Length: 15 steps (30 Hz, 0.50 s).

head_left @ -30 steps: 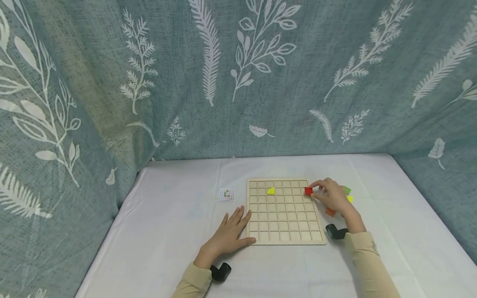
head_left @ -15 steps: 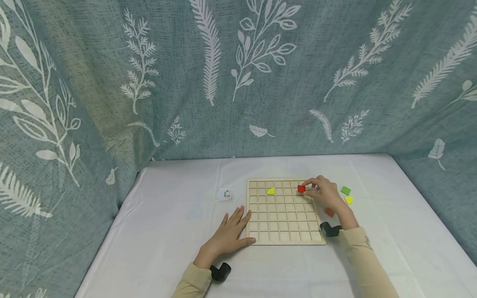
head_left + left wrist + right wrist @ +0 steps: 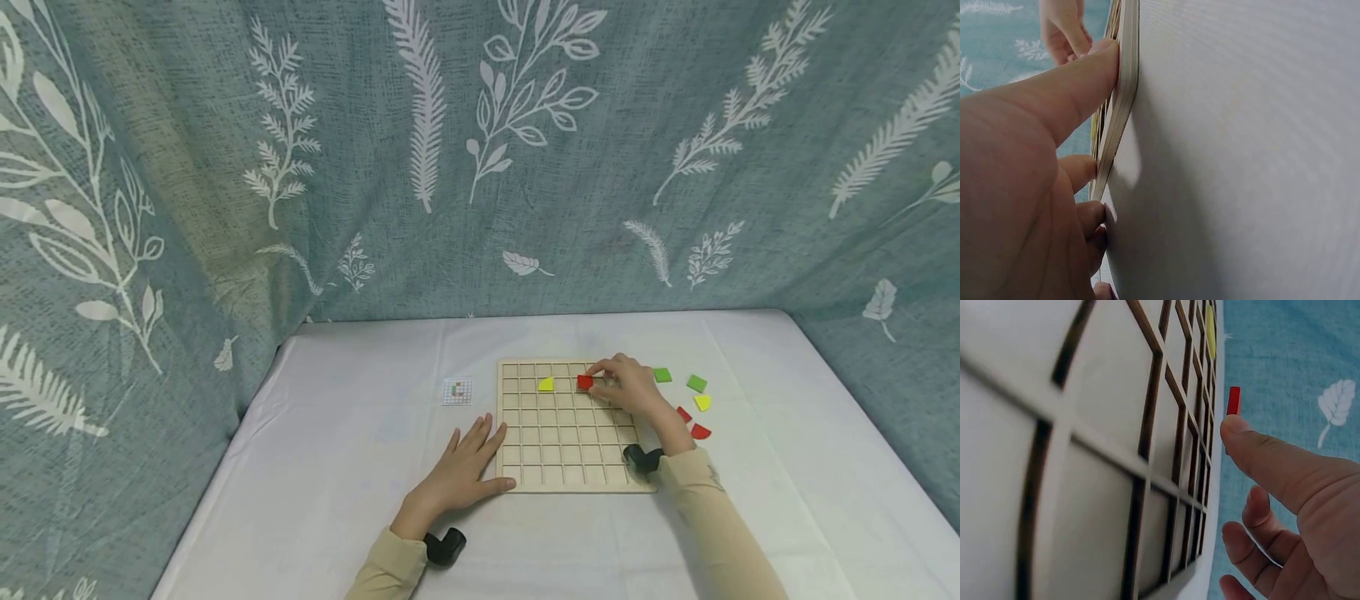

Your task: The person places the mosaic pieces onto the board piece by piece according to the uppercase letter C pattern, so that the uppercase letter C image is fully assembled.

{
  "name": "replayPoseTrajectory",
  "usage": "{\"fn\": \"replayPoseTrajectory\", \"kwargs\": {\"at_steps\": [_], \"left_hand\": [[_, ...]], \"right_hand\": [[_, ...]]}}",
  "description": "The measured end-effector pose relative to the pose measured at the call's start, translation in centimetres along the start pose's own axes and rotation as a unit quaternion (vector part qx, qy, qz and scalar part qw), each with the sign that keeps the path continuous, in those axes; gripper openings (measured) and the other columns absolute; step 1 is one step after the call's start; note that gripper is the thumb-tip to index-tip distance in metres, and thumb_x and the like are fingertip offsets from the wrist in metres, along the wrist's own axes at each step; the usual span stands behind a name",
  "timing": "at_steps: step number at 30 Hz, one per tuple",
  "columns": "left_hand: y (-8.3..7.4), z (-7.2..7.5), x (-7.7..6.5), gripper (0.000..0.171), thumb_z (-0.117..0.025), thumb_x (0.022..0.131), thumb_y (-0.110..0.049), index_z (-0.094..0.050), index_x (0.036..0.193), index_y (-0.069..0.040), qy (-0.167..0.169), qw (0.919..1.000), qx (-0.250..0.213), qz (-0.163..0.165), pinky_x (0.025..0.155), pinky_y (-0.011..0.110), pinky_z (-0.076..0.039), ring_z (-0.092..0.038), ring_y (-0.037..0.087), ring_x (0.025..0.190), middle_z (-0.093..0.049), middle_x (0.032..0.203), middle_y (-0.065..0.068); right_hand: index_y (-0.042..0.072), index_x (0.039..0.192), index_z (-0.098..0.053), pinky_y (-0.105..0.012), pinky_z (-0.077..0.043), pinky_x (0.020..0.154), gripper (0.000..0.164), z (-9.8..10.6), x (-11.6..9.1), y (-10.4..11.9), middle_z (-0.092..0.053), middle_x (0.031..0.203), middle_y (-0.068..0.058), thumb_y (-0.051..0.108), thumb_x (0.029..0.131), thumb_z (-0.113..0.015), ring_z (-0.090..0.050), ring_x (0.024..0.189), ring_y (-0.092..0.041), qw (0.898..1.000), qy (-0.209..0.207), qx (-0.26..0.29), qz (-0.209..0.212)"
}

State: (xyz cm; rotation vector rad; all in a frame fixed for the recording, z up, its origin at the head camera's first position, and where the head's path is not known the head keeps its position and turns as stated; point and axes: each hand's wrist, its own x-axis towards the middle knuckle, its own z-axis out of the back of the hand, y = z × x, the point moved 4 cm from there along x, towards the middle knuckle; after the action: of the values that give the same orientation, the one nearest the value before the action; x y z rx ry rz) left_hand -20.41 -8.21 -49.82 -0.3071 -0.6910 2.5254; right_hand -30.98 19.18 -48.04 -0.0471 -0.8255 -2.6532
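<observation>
My right hand (image 3: 628, 389) pinches a red square tile (image 3: 585, 382) above the upper part of a wooden grid board (image 3: 570, 457). In the right wrist view the red tile (image 3: 1234, 400) is seen edge-on past the thumb, apart from the board's ridges. One yellow tile (image 3: 546, 384) with a curved edge lies in a cell of the upper rows, left of the held tile. My left hand (image 3: 461, 468) rests with spread fingers at the board's left edge; its thumb (image 3: 1085, 81) touches the near left corner.
Right of the board lie green tiles (image 3: 697, 383), a yellow tile (image 3: 702, 403) and red tiles (image 3: 701, 432). Left of the board lies a small printed grid card (image 3: 457, 391). A patterned curtain (image 3: 480, 167) hangs behind the white-covered table (image 3: 322, 433).
My right hand has carried the red tile leftward from the board's right edge over the upper rows. Loose tiles have come into view behind it. The left hand has stayed in place.
</observation>
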Motion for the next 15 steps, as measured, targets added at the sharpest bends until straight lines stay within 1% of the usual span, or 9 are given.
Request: {"fn": "replayPoseTrajectory", "kwargs": {"at_steps": [7, 15], "left_hand": [[0.0, -0.1, 0.1, 0.079, -0.056, 0.087, -0.048, -0.026, 0.147, -0.006, 0.001, 1.0000, 0.007, 0.004, 0.112, 0.057, -0.008, -0.011, 0.033, 0.142, -0.014, 0.153, 0.019], [0.0, 0.0, 0.1, 0.079, -0.056, 0.087, -0.048, -0.026, 0.146, -0.006, -0.001, 1.0000, 0.003, 0.000, 0.112, 0.057, -0.009, -0.012, 0.034, 0.142, -0.015, 0.153, 0.020]], "right_hand": [[0.013, 0.104, -0.066, -0.040, -0.031, 0.071, 0.023, -1.1, 1.1, 0.3, -0.052, 0.083, -0.003, 0.024, 0.084, -0.069, -0.044, 0.072, -0.017, 1.000, 0.016, -0.015, 0.004], [0.014, 0.103, -0.067, -0.041, -0.030, 0.072, 0.022, -1.6, 1.9, 0.8, -0.052, 0.081, -0.002, 0.022, 0.083, -0.070, -0.045, 0.072, -0.017, 1.000, 0.028, -0.005, 0.001]]}}
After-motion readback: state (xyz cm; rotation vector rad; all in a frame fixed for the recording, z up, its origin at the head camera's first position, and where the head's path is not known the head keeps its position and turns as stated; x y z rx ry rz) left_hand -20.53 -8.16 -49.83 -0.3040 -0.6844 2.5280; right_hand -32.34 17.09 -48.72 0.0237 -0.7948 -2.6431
